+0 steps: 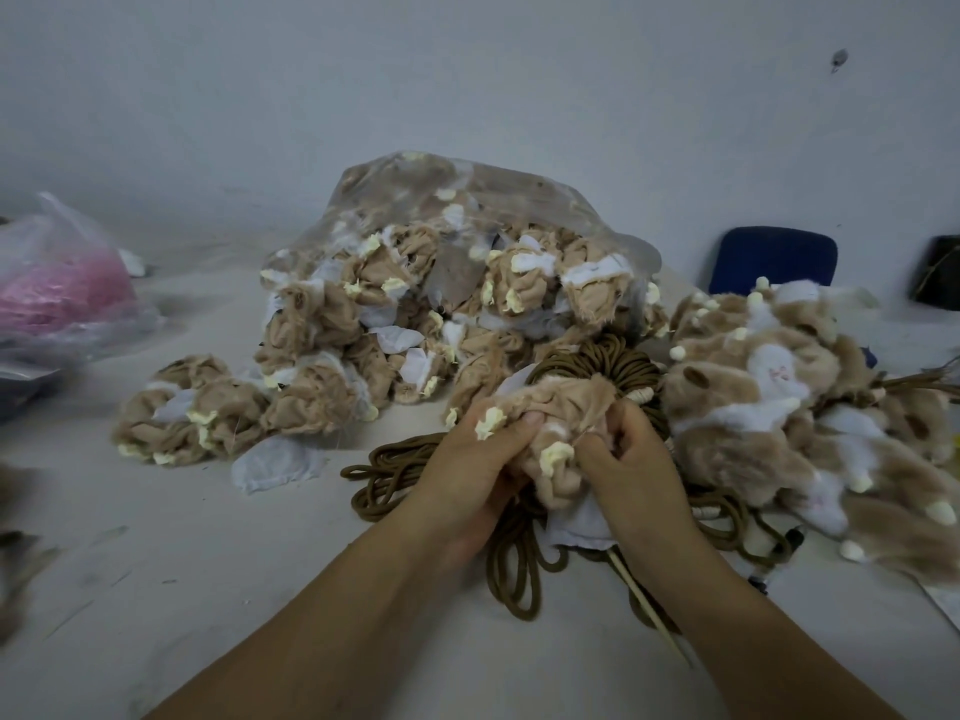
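A: Quick, left to right. Far left?
B: Pink bag point(57, 283), well apart from the work. Then a loose heap point(208, 413) of inside-out tan skins on the table point(208, 563). Behind it is a clear bag point(457, 226) stuffed with more of the same.
A: Middle?
B: Brown cord point(395, 480) in loops on the table, running under both wrists. Above it the left hand point(483, 459) grips the plush skin point(556, 407), fingers curled round its left side, thumb pressed on top.
A: Where's the skin exactly?
B: Held up off the table, between the two hands, touching both. Backing side out, some fur along the top edge. Long axis runs roughly far-to-near, white end hanging toward the person.
A: Right hand?
B: Right hand point(634, 459) is curled too, fingertips pinching into the skin's right side beside a cream nub. Neither hand is spread.
A: What does the next move hinge on?
B: My guess is turning it fur-side out. The opening is hidden in the folds, can't tell which end. Both hands are equally close, and the skin lies straight ahead of the fingers. The wooden stick point(654, 610) lies just under the right forearm, nearer that hand, its top end pointing at the skin.
A: Far right?
B: Furry pile point(810, 397) of turned ones, touching the cord, with a blue chair point(774, 259) behind.
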Demonstrator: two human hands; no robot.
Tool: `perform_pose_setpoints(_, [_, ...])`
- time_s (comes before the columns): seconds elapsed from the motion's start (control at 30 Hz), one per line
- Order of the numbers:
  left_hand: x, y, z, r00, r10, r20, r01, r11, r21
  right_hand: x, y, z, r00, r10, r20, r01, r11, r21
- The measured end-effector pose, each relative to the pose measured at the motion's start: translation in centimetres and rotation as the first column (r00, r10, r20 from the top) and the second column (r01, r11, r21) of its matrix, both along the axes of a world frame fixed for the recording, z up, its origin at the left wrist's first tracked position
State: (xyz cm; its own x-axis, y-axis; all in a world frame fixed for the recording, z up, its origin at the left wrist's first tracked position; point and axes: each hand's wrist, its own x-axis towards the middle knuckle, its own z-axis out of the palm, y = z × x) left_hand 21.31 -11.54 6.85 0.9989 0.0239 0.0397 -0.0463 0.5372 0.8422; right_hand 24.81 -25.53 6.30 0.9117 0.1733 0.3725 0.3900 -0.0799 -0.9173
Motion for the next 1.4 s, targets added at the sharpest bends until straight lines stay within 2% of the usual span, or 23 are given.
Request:
perform_pose_setpoints(0.1, [-0.2, -0.2, 0.0, 1.0, 0.014, 0.017, -0.014, 1.0, 0.027, 0.1, -0.2, -0.2, 0.998, -0.027, 0.062, 0.028, 1.0, -0.014])
perform_pose_setpoints(0.2, [-0.2, 0.0, 0.0, 0.998, 0.003, -0.062, 0.0, 0.999, 0.049, -0.2, -0.2, -0.4, 0.989, -0.015, 0.15, 0.026, 0.997, -0.073])
perform_pose_setpoints(0.37, [-0.3, 0.2, 0.3, 0.994, -0.054, -0.099, 0.062, 0.996, 0.072, 0.0, -0.1, -0.1, 0.992, 0.023, 0.123, -0.014, 0.997, -0.074])
perform_pose_setpoints(0.53, [-0.5, 0.6, 0.8, 0.976, -0.171, -0.137, 0.184, 0.979, 0.091, -0.4, -0.3, 0.7, 0.979, 0.045, 0.2, -0.009, 0.984, -0.176])
perform_pose_setpoints(0.73, [-1.2, 0.1, 1.3, 0.964, -0.255, -0.079, 0.259, 0.964, 0.06, 0.1, -0.3, 0.4, 0.975, 0.043, 0.216, 0.004, 0.977, -0.212])
perform_pose_setpoints(0.87, [-1.0, -0.1, 0.8, 0.973, -0.229, -0.006, 0.228, 0.965, 0.131, 0.9, -1.0, 0.2, 0.984, -0.035, 0.172, 0.06, 0.988, -0.146])
perform_pose_setpoints(0.97, [-0.8, -0.1, 0.6, 0.991, -0.133, -0.014, 0.133, 0.989, 0.063, 0.7, -0.9, 0.2, 0.976, -0.064, 0.209, 0.098, 0.983, -0.158])
perform_pose_setpoints(1.1, [-0.8, -0.3, 0.7, 0.996, -0.087, -0.008, 0.087, 0.996, 0.018, 0.8, -0.7, 0.4, 0.952, -0.099, 0.291, 0.169, 0.959, -0.226])
perform_pose_setpoints(1.2, [-1.2, -0.6, 1.1, 0.98, -0.197, -0.001, 0.197, 0.978, -0.061, 1.0, -0.9, 0.2, 0.919, -0.065, 0.389, 0.192, 0.935, -0.299])
perform_pose_setpoints(1.3, [-1.5, 0.4, 1.7, 0.92, -0.391, -0.017, 0.374, 0.891, -0.256, 0.4, 0.0, 0.1, 0.899, -0.003, 0.438, 0.175, 0.919, -0.353])
perform_pose_setpoints(1.33, [-1.6, 0.6, 1.8, 0.913, -0.406, -0.028, 0.383, 0.881, -0.279, 0.4, 0.3, -0.1, 0.905, 0.009, 0.425, 0.153, 0.926, -0.344])
perform_pose_setpoints(1.4, [-1.5, 0.4, 2.0, 0.952, -0.299, -0.065, 0.282, 0.94, -0.193, 0.4, 0.3, 0.1, 0.942, 0.0, 0.335, 0.096, 0.958, -0.27])
